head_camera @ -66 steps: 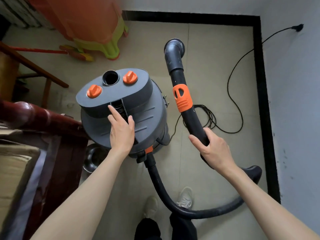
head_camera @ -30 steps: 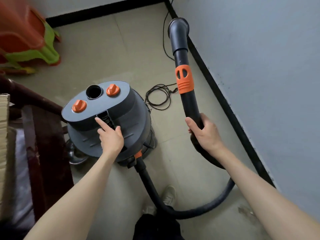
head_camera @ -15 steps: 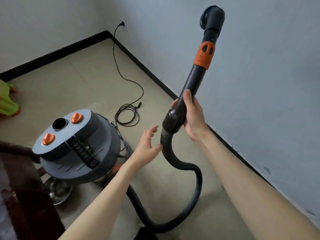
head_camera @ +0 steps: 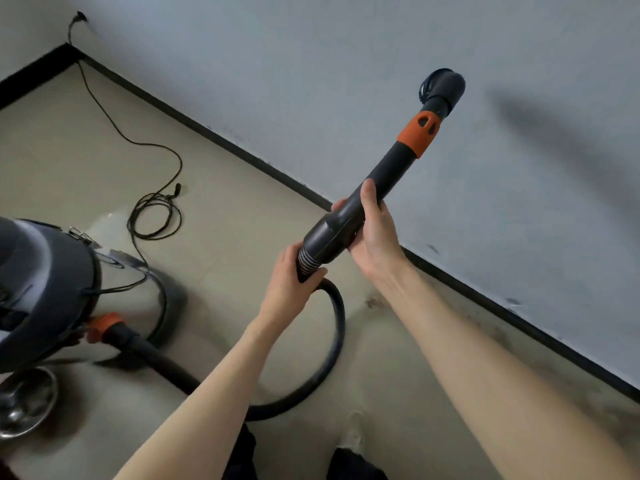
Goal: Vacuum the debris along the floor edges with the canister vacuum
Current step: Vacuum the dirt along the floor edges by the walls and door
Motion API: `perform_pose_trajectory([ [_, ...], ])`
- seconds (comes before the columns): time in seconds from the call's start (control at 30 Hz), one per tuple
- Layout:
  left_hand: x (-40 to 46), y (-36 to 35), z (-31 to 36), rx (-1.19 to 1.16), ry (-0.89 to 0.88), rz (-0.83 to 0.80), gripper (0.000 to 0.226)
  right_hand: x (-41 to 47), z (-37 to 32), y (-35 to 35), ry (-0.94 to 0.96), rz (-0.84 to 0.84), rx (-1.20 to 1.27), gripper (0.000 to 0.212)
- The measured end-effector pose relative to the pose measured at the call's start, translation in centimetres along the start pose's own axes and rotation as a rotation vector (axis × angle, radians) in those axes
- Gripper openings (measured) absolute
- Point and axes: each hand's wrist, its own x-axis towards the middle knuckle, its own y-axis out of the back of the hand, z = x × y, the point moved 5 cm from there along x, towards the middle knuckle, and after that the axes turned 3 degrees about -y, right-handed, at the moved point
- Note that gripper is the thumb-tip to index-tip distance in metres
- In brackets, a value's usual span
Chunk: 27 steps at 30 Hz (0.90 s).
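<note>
My left hand has left the canister vacuum at the far left and now grasps the ribbed hose end. To its right, my right hand grasps the wand, its nozzle raised against the wall. I judge no suction along the dusty baseboard has begun yet

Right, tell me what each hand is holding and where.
Both hold the vacuum wand. The left hand grips the ribbed hose cuff at its lower end; the right hand grips the handle section just above it.
</note>
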Motion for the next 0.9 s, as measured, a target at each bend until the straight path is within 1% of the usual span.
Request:
perform_pose_trajectory([
  [0.1, -0.8, -3.6, 2.7, 0.014, -0.003, 0.035, 0.043, -1.1, -2.7, 4.6, 0.030, 0.025, -0.017, 0.030],
  [0.13, -0.9, -4.5, 3.5, 0.022, -0.014, 0.032, 0.044, -1.5, -3.5, 5.8, 0.043, 0.037, -0.032, 0.029],
  [0.23, -1.1, -6.9, 5.6, 0.021, -0.013, 0.005, 0.044, -3.0, -5.7, 8.6, 0.104, 0.068, -0.084, 0.013],
  [0.37, -1.4, -10.4, 7.5, 0.011, 0.006, -0.138, 0.043, -4.6, -7.5, 12.2, 0.198, 0.178, -0.182, 0.009],
  [0.43, -1.8, -12.4, 8.2, -0.017, -0.005, -0.220, 0.040, -5.7, -7.8, 14.1, 0.253, 0.249, -0.241, 0.011],
  [0.57, -3.3, -16.5, 9.2, -0.080, -0.010, -0.342, 0.034, -8.1, -8.4, 17.0, 0.370, 0.318, -0.314, 0.015],
  [0.67, -4.7, -19.9, 9.7, -0.114, -0.016, -0.409, 0.034, -9.1, -8.9, 19.3, 0.408, 0.398, -0.332, 0.016],
  [0.77, -5.6, -22.6, 10.4, -0.100, -0.050, -0.386, 0.041, -9.7, -9.4, 22.2, 0.398, 0.433, -0.269, 0.017],
  [0.83, -6.0, -24.3, 10.9, -0.073, -0.096, -0.347, 0.041, -10.2, -10.0, 24.7, 0.388, 0.457, -0.224, 0.015],
  [0.9, -6.5, -26.2, 11.6, -0.040, -0.116, -0.358, 0.040, -10.7, -10.7, 27.5, 0.367, 0.464, -0.210, 0.014],
])
